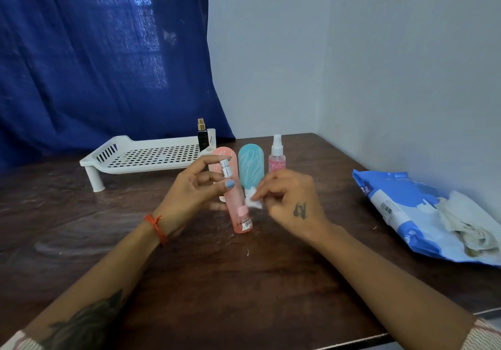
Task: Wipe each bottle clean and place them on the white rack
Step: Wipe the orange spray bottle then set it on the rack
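My left hand [193, 186] grips a slim pink spray bottle [238, 211] with a silver nozzle, held tilted above the table. My right hand [291, 200] pinches a small white wipe [253, 200] against the bottle's right side. Behind my hands stand a pink tube [221, 155], a teal tube [250, 165] and a pink spray bottle with a white nozzle [276, 157]. The white rack [146, 157] sits at the back left, with a dark perfume bottle with a gold cap [202, 135] standing at its right end.
A blue and white wipes pack [401, 208] lies at the right, with crumpled used wipes [466, 222] on it. The dark wooden table [217, 282] meets a white wall on the right. A blue curtain [95, 51] hangs behind the rack.
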The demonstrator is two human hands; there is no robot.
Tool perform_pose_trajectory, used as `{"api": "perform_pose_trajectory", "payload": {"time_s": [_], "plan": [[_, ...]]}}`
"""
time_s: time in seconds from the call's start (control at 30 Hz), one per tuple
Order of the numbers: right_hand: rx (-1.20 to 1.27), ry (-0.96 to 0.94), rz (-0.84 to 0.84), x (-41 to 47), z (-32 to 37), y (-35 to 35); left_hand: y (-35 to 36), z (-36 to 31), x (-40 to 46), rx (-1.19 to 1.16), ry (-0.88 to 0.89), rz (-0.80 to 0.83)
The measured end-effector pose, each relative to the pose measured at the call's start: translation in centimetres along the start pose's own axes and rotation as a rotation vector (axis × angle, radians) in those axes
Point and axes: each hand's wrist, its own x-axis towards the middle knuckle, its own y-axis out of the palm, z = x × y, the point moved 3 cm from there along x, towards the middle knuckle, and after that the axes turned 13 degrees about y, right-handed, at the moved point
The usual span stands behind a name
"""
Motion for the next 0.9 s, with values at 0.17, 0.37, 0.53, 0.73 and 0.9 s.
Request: {"api": "perform_pose_trajectory", "payload": {"time_s": [0.17, 0.37, 0.53, 0.73, 0.9], "plan": [[0.084, -0.074, -0.262, -0.1, 0.9, -0.4, 0.5, -0.7, -0.1, 0.012, 0.025, 0.059], [-0.110, -0.269, -0.154, -0.8, 2.5, 0.7, 1.0, -0.9, -0.5, 0.025, 0.076, 0.098], [-0.184, -0.298, -0.152, -0.6, 3.4, 0.8, 0.9, -0.8, -0.3, 0.085, 0.111, 0.109], [-0.028, -0.169, -0.205, -0.5, 2.8, 0.6, 1.0, -1.1, -0.4, 0.135, 0.101, 0.091], [0.154, -0.038, -0.203, -0.1, 1.8, 0.8, 0.8, -1.0, -0.3, 0.114, 0.064, 0.102]]}}
